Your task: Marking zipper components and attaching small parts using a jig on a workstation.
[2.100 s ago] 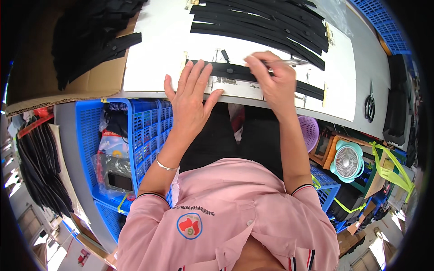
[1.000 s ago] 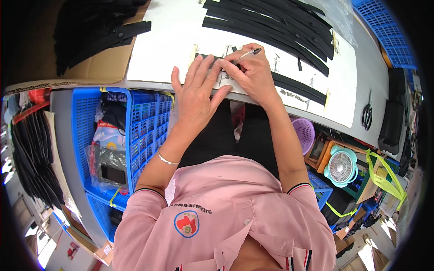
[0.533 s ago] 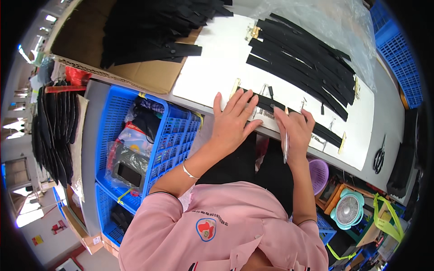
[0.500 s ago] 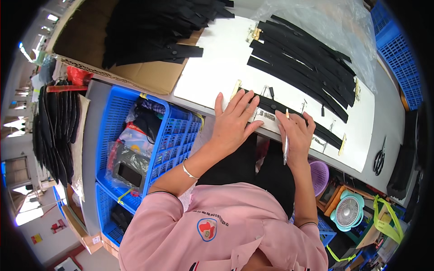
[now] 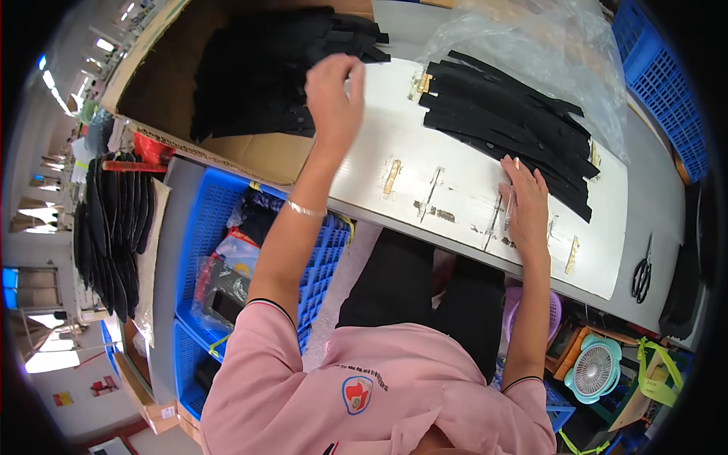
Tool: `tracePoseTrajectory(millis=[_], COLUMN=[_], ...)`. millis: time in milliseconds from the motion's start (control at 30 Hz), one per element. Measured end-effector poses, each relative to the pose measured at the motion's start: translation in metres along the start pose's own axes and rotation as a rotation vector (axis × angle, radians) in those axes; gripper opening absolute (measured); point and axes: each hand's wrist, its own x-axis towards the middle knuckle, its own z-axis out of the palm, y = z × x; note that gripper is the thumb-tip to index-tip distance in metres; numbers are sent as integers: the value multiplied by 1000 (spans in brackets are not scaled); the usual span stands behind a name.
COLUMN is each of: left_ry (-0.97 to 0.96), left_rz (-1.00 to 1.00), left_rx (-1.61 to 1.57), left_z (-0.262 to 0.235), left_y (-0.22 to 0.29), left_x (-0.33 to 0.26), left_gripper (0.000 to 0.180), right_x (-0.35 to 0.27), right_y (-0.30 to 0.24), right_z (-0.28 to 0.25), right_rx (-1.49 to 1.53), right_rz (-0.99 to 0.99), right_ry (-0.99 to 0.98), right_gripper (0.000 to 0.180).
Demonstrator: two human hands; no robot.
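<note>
My left hand (image 5: 334, 98) is raised at the left of the white board (image 5: 364, 163), beside a heap of black fabric strips (image 5: 254, 76) in the cardboard box. Its fingers are bent away and smeared, so I cannot tell whether they pinch anything. My right hand (image 5: 525, 201) holds a slim silver pen (image 5: 509, 210) against the palm. Its fingertips touch the near edge of a second row of black strips (image 5: 508, 114), laid overlapping and slanting across the board. Dark guide lines (image 5: 431, 193) and a tan tape piece (image 5: 392, 177) mark the board's near part.
The open cardboard box (image 5: 235, 155) stands at the left. Clear plastic sheeting (image 5: 531, 38) lies behind the strips. Black scissors (image 5: 642, 277) rest on the grey table at right. Blue baskets (image 5: 199, 235) and a small teal fan (image 5: 593, 369) sit below table height.
The black strip under both hands has left the board's near part. My left hand has moved up and left to the box heap; my right hand has moved right and up to the laid row.
</note>
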Motion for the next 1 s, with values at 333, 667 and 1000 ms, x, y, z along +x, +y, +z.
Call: tracePoseTrajectory(millis=[333, 667, 1000], left_ry=[-429, -567, -427], left_rz=[-314, -524, -539], left_rx=[653, 637, 844], left_z=[64, 48, 24], left_y=[-158, -221, -182], left_x=[147, 155, 104], left_gripper=[49, 73, 66], right_x=[0, 2, 2], right_y=[3, -2, 0], right_z=[-4, -6, -6], right_rx=[78, 80, 86], right_rz=[34, 61, 38], right_ry=[-11, -44, -29], right_gripper=[40, 42, 43])
